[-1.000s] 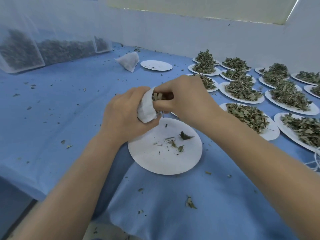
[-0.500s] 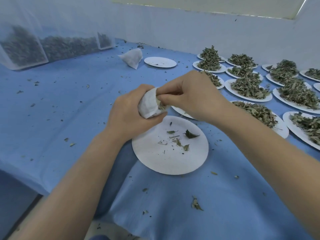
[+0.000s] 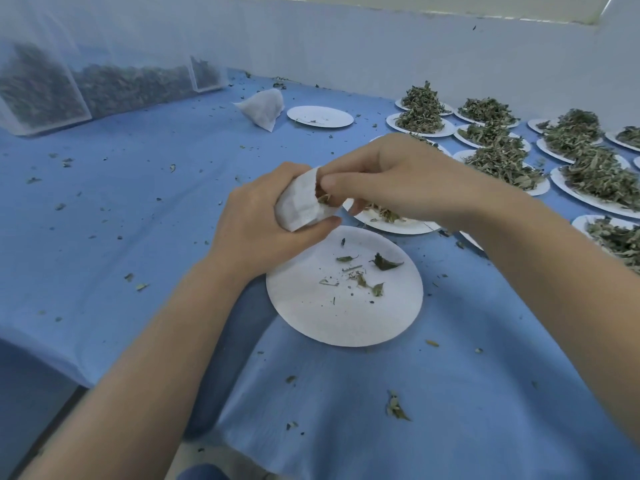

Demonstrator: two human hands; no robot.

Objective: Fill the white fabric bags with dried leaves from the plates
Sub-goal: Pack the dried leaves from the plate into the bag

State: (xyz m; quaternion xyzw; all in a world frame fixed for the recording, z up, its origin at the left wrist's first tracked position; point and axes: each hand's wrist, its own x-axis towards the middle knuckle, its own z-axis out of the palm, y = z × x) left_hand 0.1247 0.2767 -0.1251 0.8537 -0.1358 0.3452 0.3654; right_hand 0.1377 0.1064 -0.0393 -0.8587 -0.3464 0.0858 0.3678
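- The cloth (image 3: 104, 237) is blue and strewn with crumbs of leaf; many heaped plates (image 3: 588, 188) stand at the right, well apart from the hands, and a filled bag (image 3: 263, 107) lies far back beside a bare plate (image 3: 320, 116).
- The near plate (image 3: 346, 306) lies directly under the hands and holds only a few scraps (image 3: 384, 263), so little is left there to gather.
- The bag (image 3: 298, 202) is held above the near plate's far edge, between the two hands. Its mouth faces right, toward the right hand, and its long axis runs roughly up and down, tilted.
- The left hand (image 3: 256, 223) wraps the bag from the left, fingers curled behind it and thumb (image 3: 311, 226) pressed along its lower edge.
- The right hand (image 3: 391, 181) is at the mouth, its fingertips (image 3: 327, 183) bunched and touching the opening, with leaf (image 3: 323, 199) showing just inside. Whether they pinch leaf or the bag's rim I cannot tell.
- My judgement: the next push goes leftward into the bag, and the right hand is the nearer to the full plates.
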